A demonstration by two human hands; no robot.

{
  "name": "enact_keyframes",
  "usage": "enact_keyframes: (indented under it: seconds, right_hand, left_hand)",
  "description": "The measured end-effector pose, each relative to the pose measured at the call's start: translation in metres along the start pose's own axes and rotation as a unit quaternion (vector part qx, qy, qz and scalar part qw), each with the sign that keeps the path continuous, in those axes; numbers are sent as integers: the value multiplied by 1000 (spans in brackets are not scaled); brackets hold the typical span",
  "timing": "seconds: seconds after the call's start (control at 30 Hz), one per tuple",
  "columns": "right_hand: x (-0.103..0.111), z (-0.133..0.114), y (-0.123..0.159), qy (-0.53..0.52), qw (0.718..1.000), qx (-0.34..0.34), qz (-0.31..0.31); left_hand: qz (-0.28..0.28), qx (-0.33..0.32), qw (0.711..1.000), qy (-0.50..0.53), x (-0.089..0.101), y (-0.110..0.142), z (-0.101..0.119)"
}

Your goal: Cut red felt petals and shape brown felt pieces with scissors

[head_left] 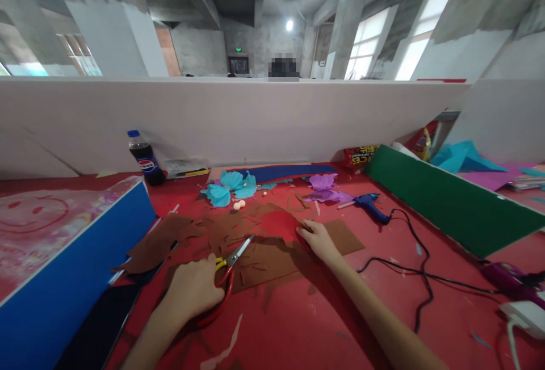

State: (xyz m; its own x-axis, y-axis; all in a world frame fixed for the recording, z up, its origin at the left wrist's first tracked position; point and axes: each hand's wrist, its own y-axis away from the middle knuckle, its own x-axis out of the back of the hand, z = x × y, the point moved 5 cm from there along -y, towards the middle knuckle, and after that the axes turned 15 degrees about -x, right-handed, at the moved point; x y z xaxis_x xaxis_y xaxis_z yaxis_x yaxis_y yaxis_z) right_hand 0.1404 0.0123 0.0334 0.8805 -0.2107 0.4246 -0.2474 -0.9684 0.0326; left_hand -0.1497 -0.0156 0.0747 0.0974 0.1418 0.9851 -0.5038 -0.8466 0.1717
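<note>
Nearest, the left hand [193, 287] has its fingers curled round the scissors [229, 268], whose blades point ahead and right of those fingers, over a brown sheet [270, 263] lying between the hands. A little farther, the right hand [318, 240] has thumb and fingers pinched narrow on a brown paper edge [301, 223]; beyond its fingertips lie purple petals [322, 183], with a blue glue gun [371, 206] off to their right.
</note>
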Motion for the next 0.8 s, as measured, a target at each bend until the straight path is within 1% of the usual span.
enact_keyframes:
  seconds: [0.13,0.33,0.43,0.53,0.6,0.67,0.73,0.8]
  right_hand:
    - [-1,2,-1,-9,1000,-2,-7]
    - [-1,-1,2,0,1000,-2,-10]
    - [-1,-1,2,-2,1000,2,-12]
    - [-1,0,2,-5,1000,3,-13]
    - [-1,0,2,-6,1000,2,-9]
    - [-1,-1,2,-8,1000,5,-5]
    - [-2,-3,3,-11,1000,8,-10]
    - [-2,-5,4,-15,1000,9,-18]
  left_hand:
    - [12,10,1000,3,-2,1,-5]
    - [7,6,1000,30,-1,1,-12]
    - [8,18,999,40,-2,-1,-17]
    - [12,46,998,43,-2,-5,-23]
    - [28,57,996,59,0,-8,-27]
    - [64,50,993,82,5,-10,-29]
    - [105,30,988,106,10,-10,-29]
    - [129,0,983,133,11,-10,-27]
